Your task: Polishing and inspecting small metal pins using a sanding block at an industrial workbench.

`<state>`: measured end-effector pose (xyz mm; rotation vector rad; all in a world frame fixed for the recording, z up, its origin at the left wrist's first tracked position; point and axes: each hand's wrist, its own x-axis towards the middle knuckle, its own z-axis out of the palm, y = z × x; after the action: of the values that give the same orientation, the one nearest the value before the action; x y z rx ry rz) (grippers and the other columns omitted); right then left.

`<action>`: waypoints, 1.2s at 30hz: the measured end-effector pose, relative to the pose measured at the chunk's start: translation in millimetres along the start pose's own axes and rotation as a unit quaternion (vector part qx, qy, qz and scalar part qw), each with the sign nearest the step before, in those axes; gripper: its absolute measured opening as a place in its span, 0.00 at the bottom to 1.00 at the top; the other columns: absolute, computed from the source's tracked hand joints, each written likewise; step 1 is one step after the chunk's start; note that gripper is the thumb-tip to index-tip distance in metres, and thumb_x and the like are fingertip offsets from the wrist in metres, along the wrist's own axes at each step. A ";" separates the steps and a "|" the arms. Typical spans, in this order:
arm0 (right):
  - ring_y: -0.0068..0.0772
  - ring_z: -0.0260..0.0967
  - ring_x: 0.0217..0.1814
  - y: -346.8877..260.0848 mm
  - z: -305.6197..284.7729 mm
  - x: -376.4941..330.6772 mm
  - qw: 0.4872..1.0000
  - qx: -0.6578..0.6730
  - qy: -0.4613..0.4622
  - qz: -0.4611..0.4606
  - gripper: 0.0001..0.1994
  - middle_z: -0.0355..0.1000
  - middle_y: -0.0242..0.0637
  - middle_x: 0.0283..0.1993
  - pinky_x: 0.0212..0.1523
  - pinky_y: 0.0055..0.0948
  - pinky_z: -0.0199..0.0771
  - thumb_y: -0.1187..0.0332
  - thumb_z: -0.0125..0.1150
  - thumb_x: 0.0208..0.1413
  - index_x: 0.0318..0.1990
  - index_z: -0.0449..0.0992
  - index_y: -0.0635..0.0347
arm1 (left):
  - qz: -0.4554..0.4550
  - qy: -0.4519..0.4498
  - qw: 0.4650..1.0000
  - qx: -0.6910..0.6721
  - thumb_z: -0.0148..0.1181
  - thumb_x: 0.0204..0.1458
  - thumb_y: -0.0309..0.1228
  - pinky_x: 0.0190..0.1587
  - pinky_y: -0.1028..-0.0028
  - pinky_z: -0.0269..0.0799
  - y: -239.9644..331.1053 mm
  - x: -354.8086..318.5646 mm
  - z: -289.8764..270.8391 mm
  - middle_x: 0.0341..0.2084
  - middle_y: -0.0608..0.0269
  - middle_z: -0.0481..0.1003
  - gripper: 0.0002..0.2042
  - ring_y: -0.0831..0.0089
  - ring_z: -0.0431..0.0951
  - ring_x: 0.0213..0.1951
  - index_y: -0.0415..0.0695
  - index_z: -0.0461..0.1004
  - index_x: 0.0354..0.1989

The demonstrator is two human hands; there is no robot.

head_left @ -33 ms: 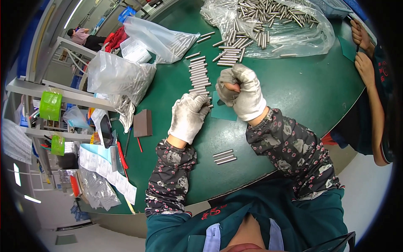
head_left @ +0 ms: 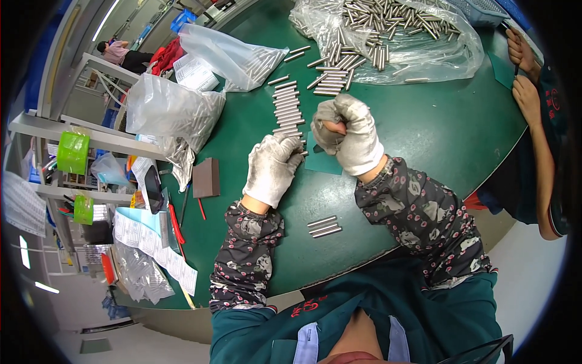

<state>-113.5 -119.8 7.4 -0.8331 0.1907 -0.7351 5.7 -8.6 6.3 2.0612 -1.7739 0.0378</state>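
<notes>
A row of short metal pins [head_left: 287,109] lies side by side on the green table. At its near end my left hand [head_left: 271,167], in a whitish work glove, has its fingers curled over the last pins, whose ends poke out beside the fingertips. My right hand [head_left: 351,133], gloved too, is closed to the right of the row, with a bit of bare skin showing at the fingers. What it holds, if anything, is hidden. Under and beside it lies a thin green sheet [head_left: 322,162]. Several loose pins [head_left: 325,226] lie nearer to me, between my forearms.
An opened clear bag [head_left: 418,67] heaped with pins lies at the back. Filled plastic bags [head_left: 173,109], a brown block [head_left: 206,178], red-handled pliers [head_left: 176,224] and papers [head_left: 142,233] line the left. Another person's hands [head_left: 526,91] are at the right edge.
</notes>
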 end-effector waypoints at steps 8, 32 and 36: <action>0.21 0.42 0.12 6.8 -5.3 0.4 0.997 -0.023 -0.071 -0.008 0.23 0.46 0.27 0.10 0.15 0.21 0.43 0.50 0.36 0.55 0.12 0.51 0.51 | 0.005 0.016 1.000 -0.019 0.62 0.35 0.26 0.35 0.67 0.67 1.2 1.8 1.5 0.27 0.65 0.72 0.09 0.63 0.71 0.33 0.47 0.73 0.28; 0.21 0.42 0.12 5.3 -1.8 -1.2 0.997 -0.021 -0.070 -0.025 0.24 0.47 0.27 0.10 0.15 0.21 0.43 0.48 0.38 0.54 0.12 0.52 0.52 | 0.011 0.015 1.000 -0.024 0.61 0.35 0.27 0.35 0.67 0.67 -1.0 2.4 3.2 0.26 0.65 0.72 0.09 0.64 0.71 0.33 0.47 0.72 0.28; 0.20 0.41 0.12 7.3 -1.2 0.2 0.996 -0.042 -0.080 -0.022 0.23 0.46 0.26 0.10 0.14 0.21 0.41 0.49 0.38 0.54 0.12 0.51 0.52 | 0.008 0.008 1.000 -0.024 0.61 0.35 0.27 0.35 0.66 0.67 -1.4 3.1 2.9 0.27 0.65 0.72 0.09 0.63 0.71 0.33 0.47 0.72 0.27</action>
<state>-110.1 -117.4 1.3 -0.9751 0.0611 -0.7019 6.9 -12.3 4.2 2.0071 -1.7645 0.0154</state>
